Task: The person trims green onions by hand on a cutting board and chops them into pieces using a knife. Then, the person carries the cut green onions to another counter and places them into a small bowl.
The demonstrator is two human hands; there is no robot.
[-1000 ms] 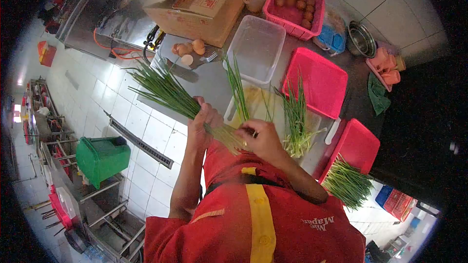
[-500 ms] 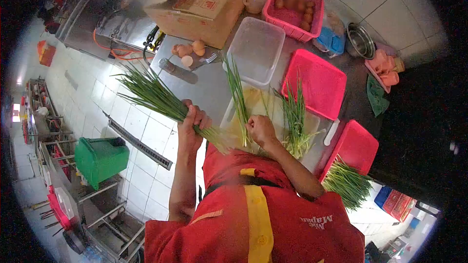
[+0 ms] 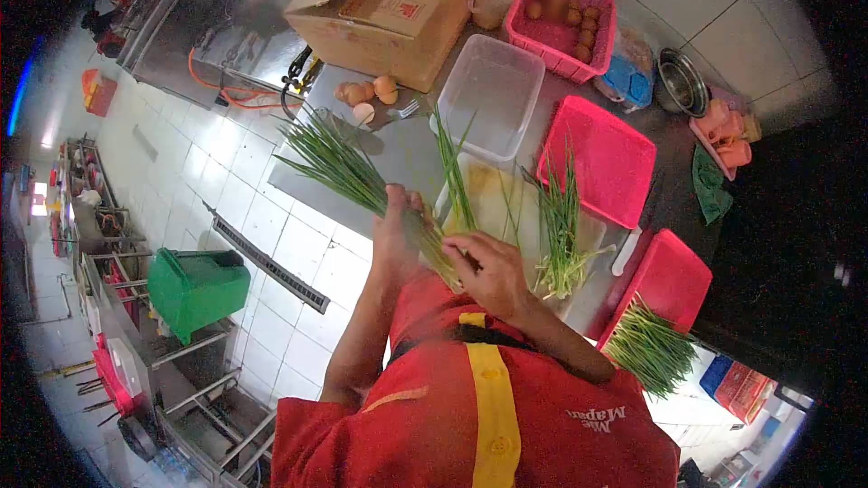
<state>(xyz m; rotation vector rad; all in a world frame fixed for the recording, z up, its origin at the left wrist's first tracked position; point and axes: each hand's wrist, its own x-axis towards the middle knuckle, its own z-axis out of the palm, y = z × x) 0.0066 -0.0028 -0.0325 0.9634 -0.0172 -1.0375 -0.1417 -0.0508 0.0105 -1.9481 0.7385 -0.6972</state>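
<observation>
Left hand (image 3: 395, 228): closed around the green-stalk bunch (image 3: 339, 163), left of the cutting board (image 3: 488, 217)
Right hand (image 3: 495, 276): fingers half-curled at the bunch's pale ends; cannot tell whether gripping
Loose stalks (image 3: 561, 217): on the board's right side
Clear tub (image 3: 494, 98): just beyond the board

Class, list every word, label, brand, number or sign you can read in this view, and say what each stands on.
"Mie Mapan": in white on the red shirt.
Red print on the cardboard box: too small and blurred to read.
No other word, number or sign can be read.
</observation>
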